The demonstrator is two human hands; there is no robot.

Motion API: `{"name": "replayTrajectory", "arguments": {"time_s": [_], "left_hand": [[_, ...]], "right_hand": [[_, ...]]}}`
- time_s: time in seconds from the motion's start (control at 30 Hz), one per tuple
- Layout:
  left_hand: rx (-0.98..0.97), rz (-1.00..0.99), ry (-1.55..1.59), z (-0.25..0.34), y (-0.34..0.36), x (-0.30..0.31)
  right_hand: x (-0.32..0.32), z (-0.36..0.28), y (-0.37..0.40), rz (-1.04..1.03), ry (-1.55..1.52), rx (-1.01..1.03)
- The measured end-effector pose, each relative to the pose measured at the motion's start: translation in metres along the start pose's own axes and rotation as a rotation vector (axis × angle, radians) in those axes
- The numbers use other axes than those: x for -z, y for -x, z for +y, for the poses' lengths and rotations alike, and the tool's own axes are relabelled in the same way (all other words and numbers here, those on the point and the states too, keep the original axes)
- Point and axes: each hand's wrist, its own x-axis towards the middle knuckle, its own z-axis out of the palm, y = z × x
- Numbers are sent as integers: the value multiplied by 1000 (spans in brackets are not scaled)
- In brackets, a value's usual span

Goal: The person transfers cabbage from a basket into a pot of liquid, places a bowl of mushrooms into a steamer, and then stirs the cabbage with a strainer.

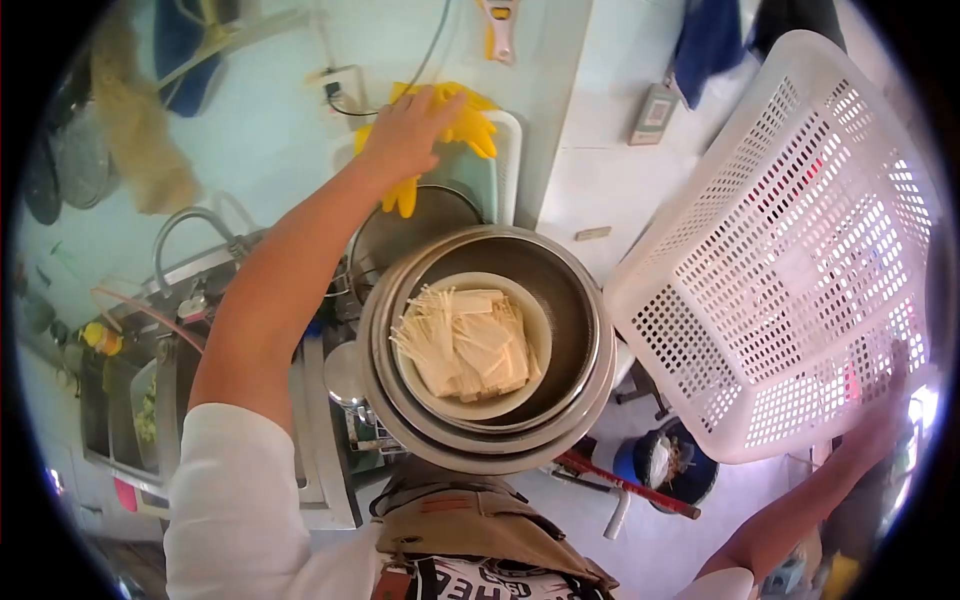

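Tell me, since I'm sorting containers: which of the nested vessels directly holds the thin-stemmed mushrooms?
The innermost, the cream-coloured bowl; the wider vessels around it are grey metal.

left arm (285, 265) reaching forward, left hand (405, 135) fingers spread, right arm (815, 490) out sideways

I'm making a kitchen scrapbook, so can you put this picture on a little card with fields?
Left hand: on yellow gloves
Left hand spot
Gloves spot
Right hand: at the white basket
Basket: full of holes, tilted
Food: pale, thin-stemmed mushrooms
Food is in: round bowl, inside a big metal pot
Behind, on the left: curved tap
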Motion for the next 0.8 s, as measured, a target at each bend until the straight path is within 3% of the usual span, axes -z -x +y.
{"name": "replayTrajectory", "arguments": {"time_s": [0.1,0.2,0.3,0.4,0.5,0.6,0.67,0.73,0.8], "left_hand": [[57,-72,-139,-4,-13,-25],[55,-118,-47,-11,-21,-40],[-37,-35,149,-30,-20,-49],[-27,-96,387,-47,-22,-43],[-54,104,561,-72,-27,-57],[264,399,670,-63,-20,-48],[267,581,670,-72,-19,-52],[314,668,682,-68,-10,-50],[386,713,680,-66,-15,-25]], "right_hand": [[-20,-38,19,164,-125,-206],[-25,-42,28,153,-143,-223],[-34,-42,31,149,-101,-213],[-42,-43,31,68,-57,-113],[-60,-57,31,24,-42,-73],[-87,-87,35,64,-56,-127],[-82,-68,26,-34,25,61],[-103,-81,30,-21,-71,50],[-122,-108,45,-3,40,-83]]}}
